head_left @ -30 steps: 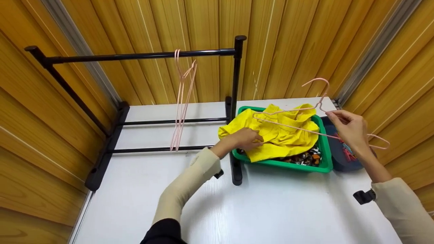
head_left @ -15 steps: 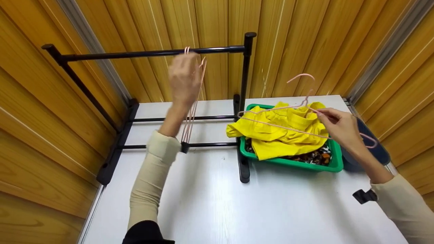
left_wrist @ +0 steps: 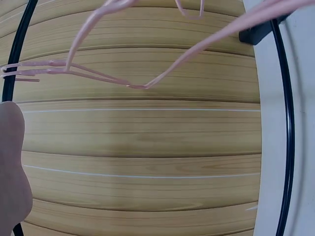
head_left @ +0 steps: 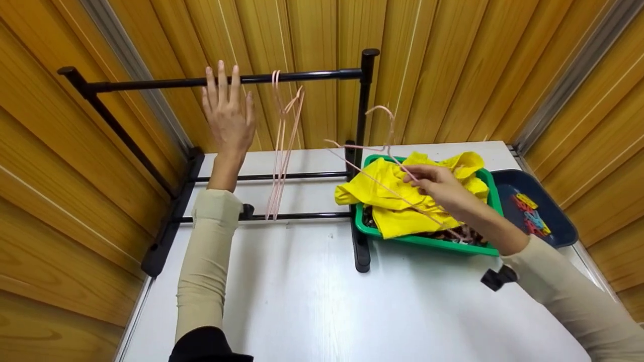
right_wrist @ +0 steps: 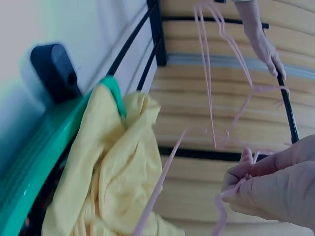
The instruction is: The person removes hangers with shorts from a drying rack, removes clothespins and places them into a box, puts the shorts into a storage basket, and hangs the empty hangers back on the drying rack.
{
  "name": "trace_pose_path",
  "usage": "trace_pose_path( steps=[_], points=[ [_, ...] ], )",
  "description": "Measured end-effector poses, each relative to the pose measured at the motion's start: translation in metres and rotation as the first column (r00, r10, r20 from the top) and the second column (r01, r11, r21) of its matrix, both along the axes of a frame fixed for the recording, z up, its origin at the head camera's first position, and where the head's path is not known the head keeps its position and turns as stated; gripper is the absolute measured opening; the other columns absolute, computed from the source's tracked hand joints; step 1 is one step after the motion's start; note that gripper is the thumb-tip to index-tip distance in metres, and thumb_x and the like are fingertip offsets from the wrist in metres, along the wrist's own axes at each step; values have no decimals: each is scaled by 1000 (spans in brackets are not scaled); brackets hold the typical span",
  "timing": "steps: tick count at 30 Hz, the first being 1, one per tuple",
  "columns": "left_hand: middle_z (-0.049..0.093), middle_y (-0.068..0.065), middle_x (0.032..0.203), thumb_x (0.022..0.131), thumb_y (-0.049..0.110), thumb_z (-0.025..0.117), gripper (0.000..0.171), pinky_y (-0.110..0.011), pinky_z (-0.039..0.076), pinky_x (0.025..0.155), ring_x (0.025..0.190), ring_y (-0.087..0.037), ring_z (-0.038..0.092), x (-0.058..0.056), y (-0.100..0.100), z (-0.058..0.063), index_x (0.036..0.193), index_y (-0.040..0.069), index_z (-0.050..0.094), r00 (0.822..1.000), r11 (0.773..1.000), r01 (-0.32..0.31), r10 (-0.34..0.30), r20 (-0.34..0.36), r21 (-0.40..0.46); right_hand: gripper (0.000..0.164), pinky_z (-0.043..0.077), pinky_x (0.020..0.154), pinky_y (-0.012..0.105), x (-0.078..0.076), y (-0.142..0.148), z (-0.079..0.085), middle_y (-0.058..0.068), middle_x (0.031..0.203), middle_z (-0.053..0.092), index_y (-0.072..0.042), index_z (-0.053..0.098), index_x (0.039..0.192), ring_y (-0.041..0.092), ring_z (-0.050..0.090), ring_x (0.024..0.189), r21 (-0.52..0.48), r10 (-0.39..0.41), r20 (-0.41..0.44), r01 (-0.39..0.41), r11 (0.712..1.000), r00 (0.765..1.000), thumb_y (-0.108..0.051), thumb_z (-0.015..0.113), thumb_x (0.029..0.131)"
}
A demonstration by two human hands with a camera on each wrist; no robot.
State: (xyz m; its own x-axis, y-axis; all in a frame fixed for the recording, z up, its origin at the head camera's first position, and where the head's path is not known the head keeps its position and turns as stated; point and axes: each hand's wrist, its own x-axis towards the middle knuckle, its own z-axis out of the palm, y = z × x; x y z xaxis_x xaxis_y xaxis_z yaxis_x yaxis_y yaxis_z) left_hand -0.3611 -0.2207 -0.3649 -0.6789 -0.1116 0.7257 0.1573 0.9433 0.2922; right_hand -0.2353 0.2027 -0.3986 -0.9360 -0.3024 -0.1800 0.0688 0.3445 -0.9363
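My left hand (head_left: pixel 230 118), fingers straight, reaches up to the black top rail (head_left: pixel 317 76) of a small clothes rack, its fingers overlapping the rail. To its right, two pink hangers (head_left: pixel 284 111) hang by their hooks. In the left wrist view only part of that hand (left_wrist: pixel 12 167) shows beside the rail. Thumb and fingers of my right hand (head_left: pixel 445 188) pinch a third pink hanger (head_left: pixel 392 123) near its neck, hook upward. This hanger passes above a yellow garment (head_left: pixel 397 221) heaped in a green basket (head_left: pixel 427 243).
Dark patterned cloth shows beneath the garment in the basket. Behind it, at right, stands a dark blue tub (head_left: pixel 508 186) with several coloured clothespins (head_left: pixel 533 218). The rack's right foot (head_left: pixel 362 259) stands just left of the basket. Yellow plank walls (head_left: pixel 422 100) enclose the white tabletop (head_left: pixel 312 301).
My left hand has gone from the yellow garment up to the rail, passing the hanging hangers and moving left of them. My right hand has carried its hanger leftward toward the rack.
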Motion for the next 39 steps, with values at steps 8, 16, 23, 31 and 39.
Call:
trace_pose_path(
  steps=[8, 16, 23, 31, 39],
  points=[
    [31, -5, 168, 110, 41, 36, 54, -49, 22, 125, 158, -29, 21, 3, -4, -3, 160, 22, 34, 1000, 998, -6, 4, -30, -59, 55, 49, 93, 16, -15, -48, 7, 9, 137, 51, 1, 35, 156, 15, 53, 115, -260, 50, 144, -11, 965, 988, 9, 38, 102],
    [34, -4, 167, 110, 40, 37, 54, -49, 27, 122, 158, -28, 23, 6, -6, -8, 160, 22, 35, 999, 997, 4, -8, -48, -80, 54, 53, 94, 20, -33, -85, 6, 11, 136, 57, 0, 37, 156, 12, 59, 112, -413, 70, 152, -1, 911, 986, 6, 47, 103],
    [36, -4, 166, 109, 40, 40, 53, -49, 29, 121, 158, -27, 24, 11, -3, -10, 159, 23, 38, 998, 998, 16, -20, -52, -58, 52, 54, 91, 21, -41, -108, -3, 2, 121, 66, -5, 46, 153, 14, 61, 103, -437, 52, 103, -2, 900, 993, 5, 52, 102],
    [37, -3, 166, 108, 41, 41, 53, -48, 31, 120, 157, -27, 25, 13, -1, -9, 158, 23, 41, 997, 998, 28, -31, -67, -47, 52, 52, 100, 28, -46, -124, 1, 5, 128, 64, -9, 49, 151, 15, 61, 107, -472, 11, 93, 34, 881, 996, 5, 53, 101],
    [37, -3, 166, 108, 38, 44, 52, -46, 33, 120, 158, -27, 24, 16, 0, -9, 158, 21, 41, 997, 998, 25, -28, -70, -50, 55, 55, 93, 25, -57, -139, -1, 9, 128, 64, -6, 47, 152, 13, 64, 101, -510, 8, 135, 62, 858, 991, 8, 54, 100]
  ],
)
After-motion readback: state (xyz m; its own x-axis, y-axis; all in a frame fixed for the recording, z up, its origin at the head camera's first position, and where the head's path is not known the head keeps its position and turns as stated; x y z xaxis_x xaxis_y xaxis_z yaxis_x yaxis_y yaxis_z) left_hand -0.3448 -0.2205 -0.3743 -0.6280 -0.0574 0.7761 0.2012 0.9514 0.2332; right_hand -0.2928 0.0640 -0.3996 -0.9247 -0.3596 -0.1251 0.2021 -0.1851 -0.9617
